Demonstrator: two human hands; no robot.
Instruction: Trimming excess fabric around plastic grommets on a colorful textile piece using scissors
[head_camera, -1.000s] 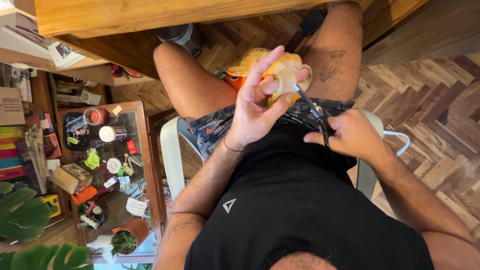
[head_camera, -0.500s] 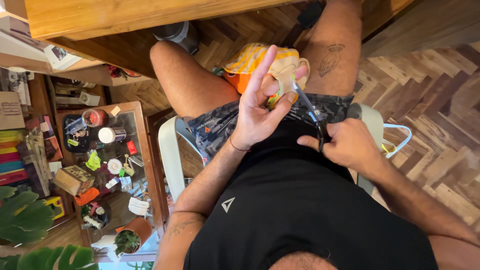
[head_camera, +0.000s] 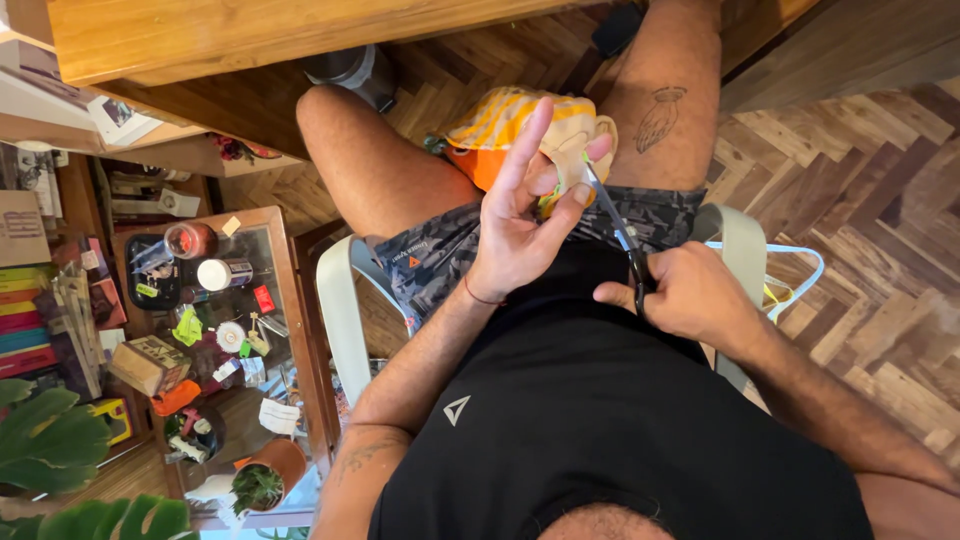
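left hand (head_camera: 520, 235): thumb and middle finger pinch a small pale piece (head_camera: 572, 165); index and little finger stick out straight
right hand (head_camera: 685, 290): curled shut round the scissors (head_camera: 612, 215) handles
scissors: blades run up-left from my right fingers, tips at the piece
bag (head_camera: 500, 125): striped yellow-orange, just beyond my left fingertips, between my knees
chair (head_camera: 340, 300): under me

Floor (head_camera: 880, 190): wood parquet, herringbone pattern, brown tones. Wooden tabletop (head_camera: 260, 35) runs along the upper edge. A wood-framed glass cabinet (head_camera: 300, 330) stands at left — its shelves crowded with jars and small items. Green leaves (head_camera: 50, 440) sit at lower left; a potted plant (head_camera: 262, 480) beside the cabinet. Lighting even — soft.
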